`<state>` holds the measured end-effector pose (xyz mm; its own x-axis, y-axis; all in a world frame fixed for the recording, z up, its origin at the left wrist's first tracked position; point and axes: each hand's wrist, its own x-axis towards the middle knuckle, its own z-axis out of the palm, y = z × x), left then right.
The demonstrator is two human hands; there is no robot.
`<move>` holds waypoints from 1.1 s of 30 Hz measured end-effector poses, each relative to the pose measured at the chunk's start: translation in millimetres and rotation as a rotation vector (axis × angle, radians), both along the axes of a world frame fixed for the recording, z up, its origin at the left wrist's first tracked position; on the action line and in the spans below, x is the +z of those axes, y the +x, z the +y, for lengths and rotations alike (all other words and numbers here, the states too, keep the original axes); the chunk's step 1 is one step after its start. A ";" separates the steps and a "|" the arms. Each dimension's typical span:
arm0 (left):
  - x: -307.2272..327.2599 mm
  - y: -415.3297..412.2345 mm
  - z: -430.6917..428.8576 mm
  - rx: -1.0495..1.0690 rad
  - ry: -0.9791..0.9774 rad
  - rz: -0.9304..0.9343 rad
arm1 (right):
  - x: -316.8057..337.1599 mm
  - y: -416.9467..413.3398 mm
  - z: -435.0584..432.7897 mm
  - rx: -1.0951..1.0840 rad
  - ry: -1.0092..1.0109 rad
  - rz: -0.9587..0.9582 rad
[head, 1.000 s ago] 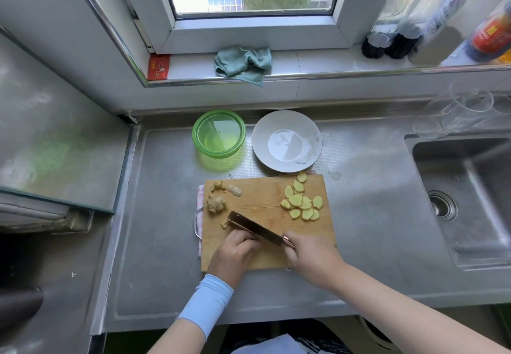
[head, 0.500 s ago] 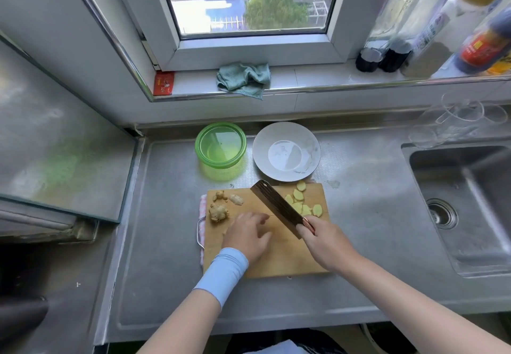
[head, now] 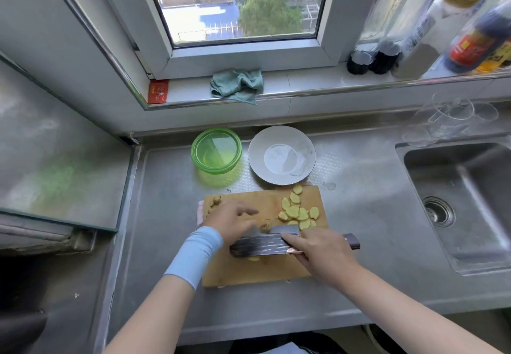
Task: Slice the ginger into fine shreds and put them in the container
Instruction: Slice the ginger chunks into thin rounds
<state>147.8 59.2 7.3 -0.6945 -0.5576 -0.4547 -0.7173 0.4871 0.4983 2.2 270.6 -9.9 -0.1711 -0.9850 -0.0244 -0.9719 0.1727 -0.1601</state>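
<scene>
A wooden cutting board (head: 276,273) lies on the steel counter. Several yellow ginger slices (head: 297,211) are heaped at its far right. Unsliced ginger lumps (head: 215,201) sit at its far left corner, partly hidden by my left hand (head: 232,221), which hovers blurred with fingers spread. A small ginger bit (head: 265,226) lies just beyond the blade. My right hand (head: 323,254) holds the cleaver (head: 260,247), which lies flat across the board with its handle pointing right. The green container (head: 215,131) stands behind the board.
A white plate (head: 281,157) sits right of the container. The sink (head: 456,204) is at the right, with clear glassware (head: 448,121) behind it. Bottles (head: 414,35) and a green cloth (head: 237,85) are on the windowsill. A glass stove cover (head: 55,160) is at left.
The cleaver swung from angled over the slices to flat across the board's middle. My left hand moved toward the far left of the board.
</scene>
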 end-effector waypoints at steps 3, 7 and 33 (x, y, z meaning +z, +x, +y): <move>1.8 -12.3 7.4 -0.173 0.027 -0.137 | -2.0 2.1 -4.3 0.064 -0.033 0.004; -20.3 -13.1 -2.8 -0.152 0.014 -0.067 | -2.3 2.1 -8.1 0.066 -0.023 0.004; -87.2 57.1 66.7 -0.083 -0.225 0.345 | 11.7 7.6 2.4 -0.658 0.187 -0.654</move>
<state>204.8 125.9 -79.9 -0.8312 -0.5526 -0.0609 -0.4812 0.6602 0.5767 9.8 273.0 1.8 -0.5876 -0.6660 -0.4596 -0.3975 0.7323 -0.5529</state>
